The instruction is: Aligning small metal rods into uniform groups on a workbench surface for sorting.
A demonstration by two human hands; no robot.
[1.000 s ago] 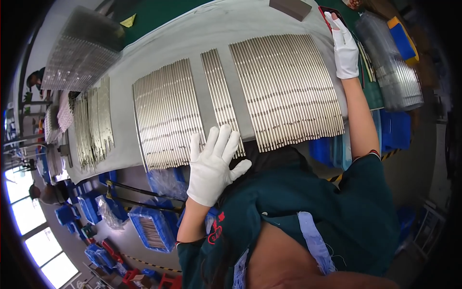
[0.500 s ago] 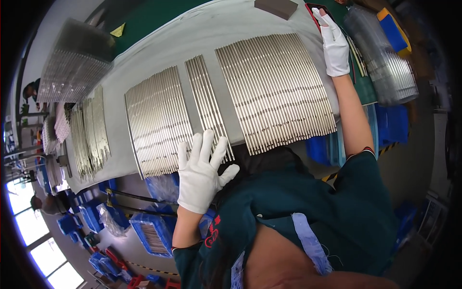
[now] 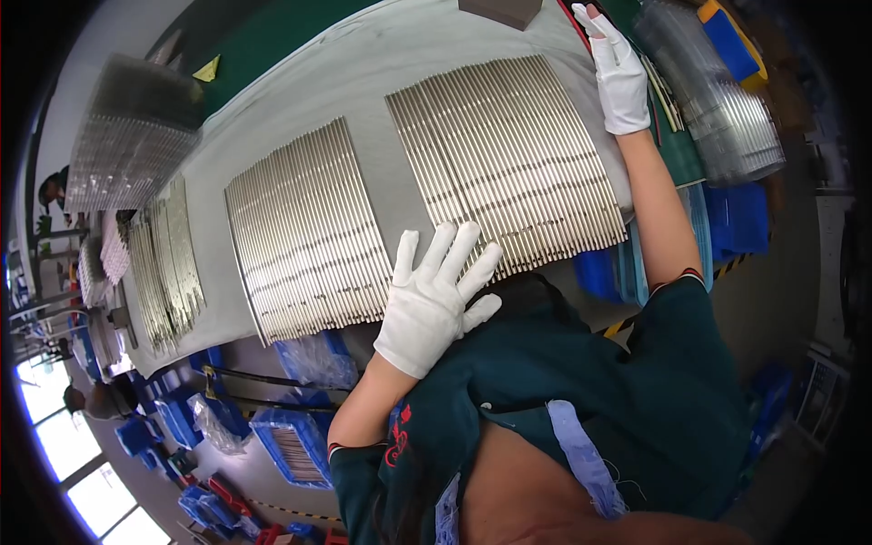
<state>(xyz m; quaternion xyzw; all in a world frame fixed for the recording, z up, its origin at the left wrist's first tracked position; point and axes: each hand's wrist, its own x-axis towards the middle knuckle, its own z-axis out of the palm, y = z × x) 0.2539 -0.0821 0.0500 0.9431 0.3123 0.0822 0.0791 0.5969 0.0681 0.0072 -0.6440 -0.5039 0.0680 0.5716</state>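
Observation:
My left hand (image 3: 440,300), in a white glove, has its fingers spread. Its fingertips lie on the near left ends of the right-hand group of thin silvery metal rods (image 3: 509,154), hiding some of them. A thin dark gap runs lengthwise through that group near its left side. A second group of rods (image 3: 304,227) lies side by side to the left, across a strip of bare cloth. At the far right my right hand (image 3: 622,86), also gloved, has its fingers stretched out beside a dark, red-edged object (image 3: 574,16), with a fingertip bare.
Pale cloth (image 3: 282,100) covers the table. Clear plastic trays (image 3: 136,127) are stacked at the left, near more rods (image 3: 168,263). Further trays (image 3: 740,118) and a blue-yellow object (image 3: 731,41) stand at the right. Blue bins (image 3: 295,445) are on the floor.
My left hand has moved right, from the narrow middle strip of rods to the right-hand group. That strip now lies against the left group, which is wider. My right hand stays in place.

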